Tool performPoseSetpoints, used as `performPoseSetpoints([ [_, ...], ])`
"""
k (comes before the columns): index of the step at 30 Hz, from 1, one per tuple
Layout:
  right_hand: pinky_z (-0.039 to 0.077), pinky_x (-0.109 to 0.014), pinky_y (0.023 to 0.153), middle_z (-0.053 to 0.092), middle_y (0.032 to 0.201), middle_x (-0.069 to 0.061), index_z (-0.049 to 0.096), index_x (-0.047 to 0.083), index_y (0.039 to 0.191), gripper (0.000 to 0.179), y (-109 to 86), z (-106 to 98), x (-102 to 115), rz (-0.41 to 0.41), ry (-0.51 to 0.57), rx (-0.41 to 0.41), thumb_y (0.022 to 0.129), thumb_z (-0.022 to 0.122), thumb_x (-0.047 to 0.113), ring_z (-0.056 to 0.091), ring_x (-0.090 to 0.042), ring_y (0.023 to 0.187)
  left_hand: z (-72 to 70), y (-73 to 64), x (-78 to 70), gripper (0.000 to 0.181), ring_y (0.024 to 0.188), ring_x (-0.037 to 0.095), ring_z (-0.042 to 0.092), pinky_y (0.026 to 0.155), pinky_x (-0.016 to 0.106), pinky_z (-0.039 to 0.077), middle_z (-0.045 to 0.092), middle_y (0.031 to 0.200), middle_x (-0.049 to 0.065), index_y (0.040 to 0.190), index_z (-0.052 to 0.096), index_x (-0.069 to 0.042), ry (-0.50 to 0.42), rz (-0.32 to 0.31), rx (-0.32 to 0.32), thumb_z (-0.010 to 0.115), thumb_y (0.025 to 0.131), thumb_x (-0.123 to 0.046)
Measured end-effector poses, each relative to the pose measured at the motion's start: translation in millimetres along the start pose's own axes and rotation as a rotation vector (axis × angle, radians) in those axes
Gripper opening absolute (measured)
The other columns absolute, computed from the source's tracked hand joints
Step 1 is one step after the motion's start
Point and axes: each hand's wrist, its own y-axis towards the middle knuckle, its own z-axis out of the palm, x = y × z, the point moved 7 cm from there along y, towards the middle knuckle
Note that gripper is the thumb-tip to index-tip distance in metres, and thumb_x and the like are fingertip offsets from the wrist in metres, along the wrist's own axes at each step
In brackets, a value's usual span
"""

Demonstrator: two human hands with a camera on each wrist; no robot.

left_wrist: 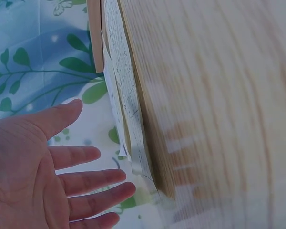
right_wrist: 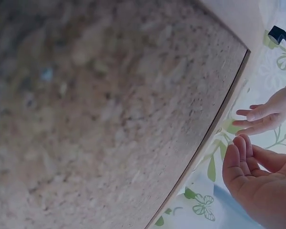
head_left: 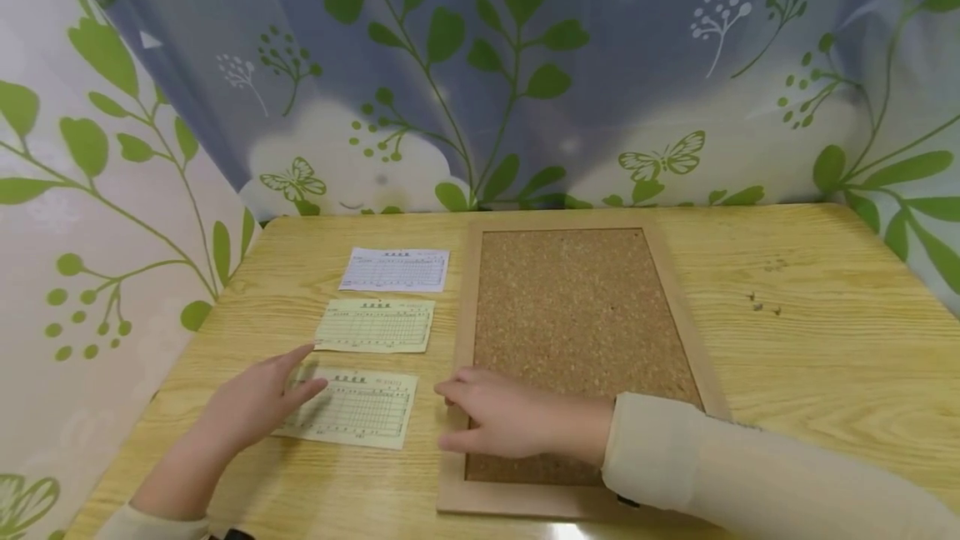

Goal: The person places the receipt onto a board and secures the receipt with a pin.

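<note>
Three printed form slips lie in a column on the table: a white slip [head_left: 395, 270] at the back, a pale yellow slip [head_left: 375, 326] in the middle, and another yellow slip [head_left: 360, 419] nearest. My left hand [head_left: 251, 407], fingers spread, is over the left end of the nearest slip; contact is unclear in the head view. In the left wrist view its palm and straight fingers show nothing held. A wood-framed cork board [head_left: 577, 307] lies right of the slips. Above its left frame is my right hand [head_left: 510, 415], fingers loosely bent, with nothing visible in it.
Several small dark bits [head_left: 757, 307], too small to identify, lie on the wooden table [head_left: 840, 357] right of the board. A leaf-printed cloth [head_left: 570, 132] hangs behind the table, and similar printed cloth [head_left: 97, 232] covers the left side.
</note>
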Motion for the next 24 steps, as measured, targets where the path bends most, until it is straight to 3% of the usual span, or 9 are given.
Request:
performPoseSetpoints([
  [10, 0.044, -0.019, 0.068, 0.055, 0.108, 0.000, 0.047, 0.002, 0.135, 0.060, 6.4, 6, 1, 0.005, 0.016, 0.033, 0.090, 0.060, 0.040, 0.048, -0.004, 0.077, 1.1, 0.2, 0.7, 0.073, 0.108, 0.047, 0.052, 0.078, 0.058, 0.045, 0.052, 0.123, 0.030, 0.138, 0.039, 0.005, 0.006, 0.009, 0.022, 0.052, 0.091, -0.050],
  [24, 0.046, -0.019, 0.076, 0.055, 0.109, 0.000, 0.048, 0.002, 0.134, 0.060, 11.6, 11, 5, 0.010, 0.037, 0.054, 0.090, 0.060, 0.040, 0.052, -0.003, 0.086, 5.4, 4.9, 6.1, 0.077, 0.106, 0.049, 0.052, 0.075, 0.059, 0.045, 0.054, 0.120, 0.031, 0.140, 0.036, 0.003, 0.023, -0.034, 0.075, 0.053, 0.090, -0.052],
])
